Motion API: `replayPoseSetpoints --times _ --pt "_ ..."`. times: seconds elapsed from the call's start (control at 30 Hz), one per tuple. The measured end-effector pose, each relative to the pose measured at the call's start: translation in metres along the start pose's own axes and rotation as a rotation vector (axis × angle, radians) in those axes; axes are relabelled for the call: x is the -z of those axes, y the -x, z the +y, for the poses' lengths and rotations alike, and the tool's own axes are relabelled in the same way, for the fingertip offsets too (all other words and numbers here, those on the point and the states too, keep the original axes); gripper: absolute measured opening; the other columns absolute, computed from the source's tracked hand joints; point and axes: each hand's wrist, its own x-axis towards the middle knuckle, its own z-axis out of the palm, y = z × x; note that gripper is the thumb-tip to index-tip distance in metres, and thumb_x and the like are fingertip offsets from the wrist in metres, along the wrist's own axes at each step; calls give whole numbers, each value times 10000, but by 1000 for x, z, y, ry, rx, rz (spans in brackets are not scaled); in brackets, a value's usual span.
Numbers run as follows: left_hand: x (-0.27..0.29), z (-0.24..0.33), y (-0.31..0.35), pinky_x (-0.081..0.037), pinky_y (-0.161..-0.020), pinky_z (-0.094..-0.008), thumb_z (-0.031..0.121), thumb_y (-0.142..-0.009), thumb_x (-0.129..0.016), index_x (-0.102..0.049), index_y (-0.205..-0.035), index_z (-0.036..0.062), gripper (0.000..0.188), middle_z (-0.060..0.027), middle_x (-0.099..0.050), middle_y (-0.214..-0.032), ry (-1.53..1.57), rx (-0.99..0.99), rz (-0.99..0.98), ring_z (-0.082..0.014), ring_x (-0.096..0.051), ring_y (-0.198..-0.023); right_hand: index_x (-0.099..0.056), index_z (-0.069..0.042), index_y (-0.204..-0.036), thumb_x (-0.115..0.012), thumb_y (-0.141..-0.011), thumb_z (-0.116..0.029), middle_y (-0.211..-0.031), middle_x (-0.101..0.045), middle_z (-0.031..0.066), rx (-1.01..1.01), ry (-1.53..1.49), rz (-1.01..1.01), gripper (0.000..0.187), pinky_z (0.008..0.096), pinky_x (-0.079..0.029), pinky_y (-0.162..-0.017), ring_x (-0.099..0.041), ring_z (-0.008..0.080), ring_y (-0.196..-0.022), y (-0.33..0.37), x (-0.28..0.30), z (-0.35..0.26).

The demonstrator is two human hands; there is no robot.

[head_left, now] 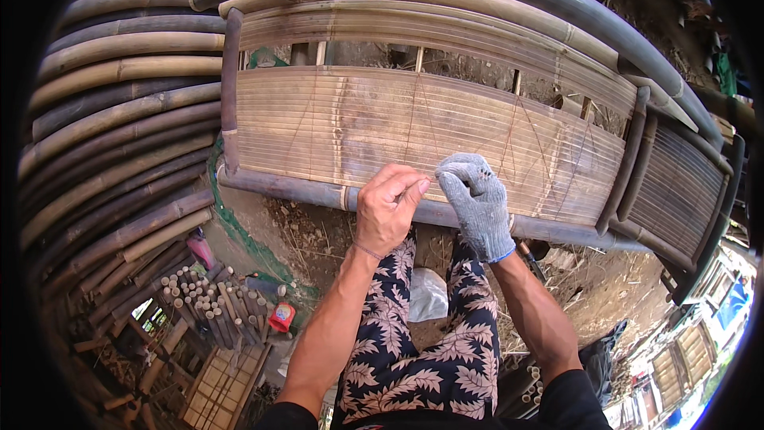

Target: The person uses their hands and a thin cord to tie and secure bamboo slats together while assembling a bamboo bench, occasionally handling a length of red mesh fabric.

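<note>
My bare left hand (387, 207) is closed in a pinch, thumb against the bent fingers, over the near edge of a bamboo bench (469, 131). Close by on its right, my right hand (481, 209) wears a grey knitted glove with a blue cuff, and its fingers are curled in too. What either hand pinches, if anything, is too small to make out. Below both hands runs the dark front pole (306, 193) of the bench. Its surface is thin bamboo slats crossed by slanting thin lines, with a gap toward the far side.
Long bamboo poles (127, 70) are stacked at the left. Cut bamboo pieces (213, 302) stand upright below them, beside a red packet (282, 317). A smaller slatted section (676, 183) adjoins the bench at right. A pale rounded object (428, 296) lies between my legs.
</note>
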Motion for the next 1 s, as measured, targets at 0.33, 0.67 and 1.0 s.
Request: replayPoseSetpoints --times 0.33,0.67,1.0 --pt "26 12 1 -517 -718 -320 58 -833 -711 -712 -903 10 85 -104 -663 -904 -136 -148 -28 -235 -655 -807 -638 -81 -1110 -657 -846 -52 -1081 -591 128 231 192 -232 266 352 -500 -853 -585 224 -957 -18 17 -41" --pt "24 14 27 -474 -660 -265 68 -867 -674 -711 -858 -23 99 -74 -665 -805 87 235 142 -141 -610 -733 -681 2 -1092 -664 -922 -227 -946 -674 100 -340 -161 -300 286 300 -507 -799 -629 159 -905 16 -23 -17" --pt "5 -7 45 -498 -654 -294 73 -881 -670 -708 -882 -33 112 -94 -667 -858 -59 190 486 -176 -632 -735 -649 23 -907 -606 -955 -256 -767 -631 81 -428 5 -131 287 332 -481 -688 -578 142 -733 33 -53 -19"
